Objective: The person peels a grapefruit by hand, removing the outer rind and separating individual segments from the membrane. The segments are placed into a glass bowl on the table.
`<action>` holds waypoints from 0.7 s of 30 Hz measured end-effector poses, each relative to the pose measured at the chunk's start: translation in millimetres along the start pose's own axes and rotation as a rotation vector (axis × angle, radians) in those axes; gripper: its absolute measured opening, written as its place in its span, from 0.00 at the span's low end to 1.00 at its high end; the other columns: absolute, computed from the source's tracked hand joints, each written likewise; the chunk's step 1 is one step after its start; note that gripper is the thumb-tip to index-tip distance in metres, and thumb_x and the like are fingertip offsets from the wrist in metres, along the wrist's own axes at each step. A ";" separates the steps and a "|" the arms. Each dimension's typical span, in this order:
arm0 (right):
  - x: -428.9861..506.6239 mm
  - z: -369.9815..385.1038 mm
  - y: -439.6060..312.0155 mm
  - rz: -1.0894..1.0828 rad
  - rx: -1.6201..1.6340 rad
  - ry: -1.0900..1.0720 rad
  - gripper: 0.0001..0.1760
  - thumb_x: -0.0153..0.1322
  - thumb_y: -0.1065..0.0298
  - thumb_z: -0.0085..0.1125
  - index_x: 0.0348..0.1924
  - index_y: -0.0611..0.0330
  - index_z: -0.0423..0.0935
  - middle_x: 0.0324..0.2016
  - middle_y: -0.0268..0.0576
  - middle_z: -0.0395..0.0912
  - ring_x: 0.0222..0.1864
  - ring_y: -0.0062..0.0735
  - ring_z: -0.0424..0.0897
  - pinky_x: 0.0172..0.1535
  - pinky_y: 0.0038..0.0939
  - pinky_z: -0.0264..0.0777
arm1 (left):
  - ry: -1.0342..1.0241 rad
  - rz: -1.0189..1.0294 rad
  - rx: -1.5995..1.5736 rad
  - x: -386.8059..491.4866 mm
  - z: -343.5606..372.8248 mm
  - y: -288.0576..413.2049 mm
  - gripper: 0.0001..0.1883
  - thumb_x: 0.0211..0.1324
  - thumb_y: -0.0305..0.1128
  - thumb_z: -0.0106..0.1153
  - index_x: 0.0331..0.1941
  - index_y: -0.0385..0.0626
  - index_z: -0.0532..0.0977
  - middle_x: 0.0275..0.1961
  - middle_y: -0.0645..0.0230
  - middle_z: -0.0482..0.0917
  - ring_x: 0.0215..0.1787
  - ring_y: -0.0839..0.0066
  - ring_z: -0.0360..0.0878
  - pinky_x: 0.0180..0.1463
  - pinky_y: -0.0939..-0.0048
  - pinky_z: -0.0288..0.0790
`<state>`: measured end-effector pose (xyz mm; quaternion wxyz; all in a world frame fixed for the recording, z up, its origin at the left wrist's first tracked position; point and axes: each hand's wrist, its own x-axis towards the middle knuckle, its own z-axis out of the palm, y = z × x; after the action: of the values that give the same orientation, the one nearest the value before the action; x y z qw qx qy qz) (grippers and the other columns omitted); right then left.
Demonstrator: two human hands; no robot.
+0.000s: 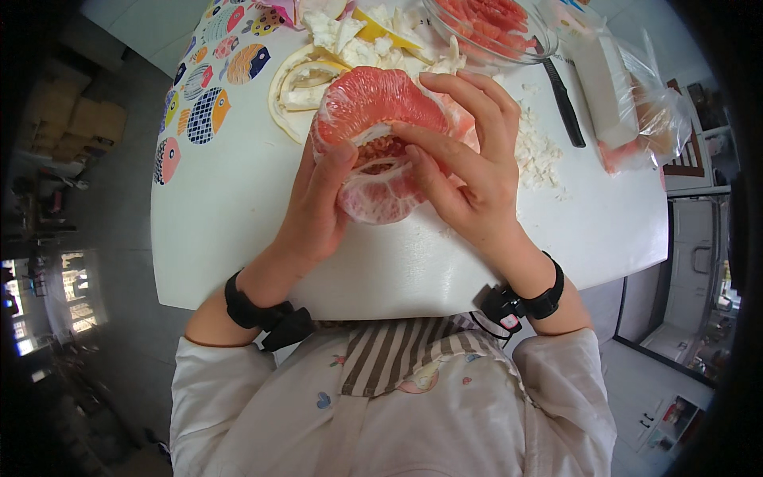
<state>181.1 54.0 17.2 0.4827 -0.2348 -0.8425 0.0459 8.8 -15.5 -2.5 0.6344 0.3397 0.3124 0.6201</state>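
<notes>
A peeled red pomelo (381, 95) is held up over the near part of the table, its pink flesh bared along the top and a hollow with seeds at its core. My left hand (319, 191) grips its left side, the thumb lying at the edge of the hollow. From the right, my right hand (477, 155) reaches over it, with index finger and thumb at the core membrane and the other fingers spread along the far right side. Segments on the lower side (381, 200) still wear whitish membrane.
Pomelo peel and white pith (351, 36) are heaped behind the fruit. A glass bowl (551, 45) of pink flesh stands at the back, beside a black-handled knife (563, 101). Pith crumbs (536, 149) lie to the right, near a white box (605, 89) and a clear plastic bag (661, 125).
</notes>
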 end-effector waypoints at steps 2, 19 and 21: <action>-0.3 0.2 0.0 0.007 0.005 0.004 0.16 0.57 0.75 0.68 0.38 0.56 0.86 0.56 0.43 0.76 0.59 0.55 0.66 0.60 0.46 0.64 | 0.002 0.011 0.015 0.3 0.1 -0.3 0.33 0.70 0.50 0.51 0.70 0.44 0.55 0.66 0.58 0.70 0.65 0.66 0.74 0.67 0.60 0.71; 0.1 -3.2 -1.6 -0.036 -0.073 0.014 0.17 0.54 0.75 0.71 0.37 0.56 0.85 0.58 0.39 0.76 0.59 0.58 0.67 0.56 0.46 0.68 | 0.066 -0.040 0.147 -0.4 5.7 2.8 0.35 0.69 0.60 0.45 0.68 0.45 0.62 0.65 0.60 0.73 0.65 0.64 0.73 0.68 0.57 0.68; 0.3 -2.9 -1.2 -0.043 -0.074 0.014 0.16 0.54 0.75 0.70 0.37 0.56 0.85 0.58 0.40 0.76 0.59 0.59 0.67 0.57 0.46 0.68 | 0.064 -0.048 0.115 0.6 6.0 3.0 0.35 0.69 0.60 0.45 0.68 0.45 0.62 0.65 0.60 0.73 0.65 0.64 0.73 0.68 0.57 0.68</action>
<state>183.0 52.6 19.3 0.4805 -0.2346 -0.8450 0.0024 12.1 -15.1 3.4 0.6182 0.3482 0.3754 0.5964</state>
